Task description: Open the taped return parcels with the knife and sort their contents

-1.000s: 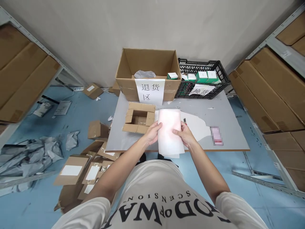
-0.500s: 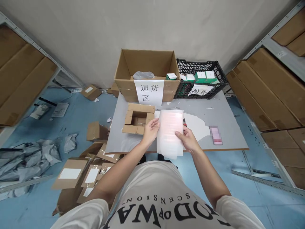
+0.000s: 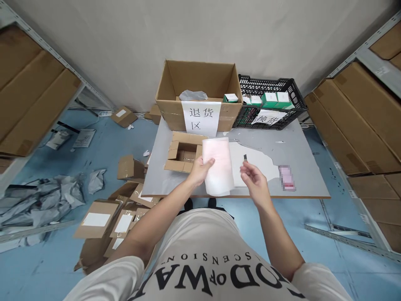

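A pink item (image 3: 286,177) at centre right on the table (image 3: 300,142) was blurred beyond reading, the crate (image 3: 269,85) label's writing was too crumpled to tell, and the foam pouch (image 3: 217,165) hid the table's near edge and the left hand's (image 3: 202,169) fingertips.

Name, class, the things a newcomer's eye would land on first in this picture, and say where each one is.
First comes the pale pink-white pouch at the centre, gripped at its left edge by the left hand, while the right hand hangs open beside it, off the pouch. Behind it an open brown carton sits on the grey table, and at the table's far edge a big cardboard box bears a white sign with Chinese characters.
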Tool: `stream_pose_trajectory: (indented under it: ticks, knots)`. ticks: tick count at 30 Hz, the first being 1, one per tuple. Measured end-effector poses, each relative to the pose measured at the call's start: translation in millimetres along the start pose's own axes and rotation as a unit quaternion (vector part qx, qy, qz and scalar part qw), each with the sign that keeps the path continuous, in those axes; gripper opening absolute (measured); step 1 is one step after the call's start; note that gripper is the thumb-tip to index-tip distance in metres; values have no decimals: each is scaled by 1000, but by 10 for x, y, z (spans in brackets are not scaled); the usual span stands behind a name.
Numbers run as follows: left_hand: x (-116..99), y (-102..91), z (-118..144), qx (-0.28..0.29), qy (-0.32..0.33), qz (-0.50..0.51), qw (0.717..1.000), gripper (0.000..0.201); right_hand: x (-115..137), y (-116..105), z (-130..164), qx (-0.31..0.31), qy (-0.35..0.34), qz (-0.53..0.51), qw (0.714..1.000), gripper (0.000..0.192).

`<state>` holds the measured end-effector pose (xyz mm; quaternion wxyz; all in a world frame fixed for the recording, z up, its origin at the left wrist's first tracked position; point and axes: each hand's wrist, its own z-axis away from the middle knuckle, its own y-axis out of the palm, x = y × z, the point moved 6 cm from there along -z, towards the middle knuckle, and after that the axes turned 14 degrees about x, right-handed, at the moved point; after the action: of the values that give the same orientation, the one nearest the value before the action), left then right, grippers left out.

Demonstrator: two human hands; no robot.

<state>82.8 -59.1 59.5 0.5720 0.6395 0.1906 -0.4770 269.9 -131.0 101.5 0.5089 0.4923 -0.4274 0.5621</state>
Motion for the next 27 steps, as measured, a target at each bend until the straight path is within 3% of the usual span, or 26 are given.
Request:
stream_pose_trajectory:
  ticks: [2, 4, 6, 8, 11, 15, 18, 22, 24, 27]
  knots:
    - [-22, -48, -66, -1, 16, -10, 1000, 48, -37, 191, 136, 139, 65, -79, 985, 46]
    - [-42, -47, -125, 14, 19, -12, 1000, 49, -140, 412, 217, 263, 151, -168, 938, 48]
    - [-63, -4, -170, 41, 10, -7, 999, 52, -268, 528, 166, 306, 211, -243, 896, 56]
    - [-87, 57, -196, 70, -11, 4, 998, 53, -390, 547, 8, 300, 236, -295, 876, 66]
    - [-125, 129, -200, 92, -42, 24, 995, 53, -492, 484, -220, 275, 226, -336, 872, 77]
    - [-106, 191, -147, 105, -79, 46, 990, 51, -449, 315, -335, 201, 150, -347, 904, 58]
    - [-50, 222, -86, 111, -81, 41, 990, 52, -370, 240, -329, 167, 104, -293, 936, 40]
    - [16, 232, -44, 123, -83, 7, 989, 55, -291, 274, -329, 152, 83, -213, 962, 40]
    - [19, 180, -41, 96, -73, -38, 992, 57, -241, 280, -347, 136, 59, -186, 971, 46]
    - [-19, 58, 34, -31, -8, -109, 993, 70, -130, 217, -378, 89, 19, -70, 993, 45]
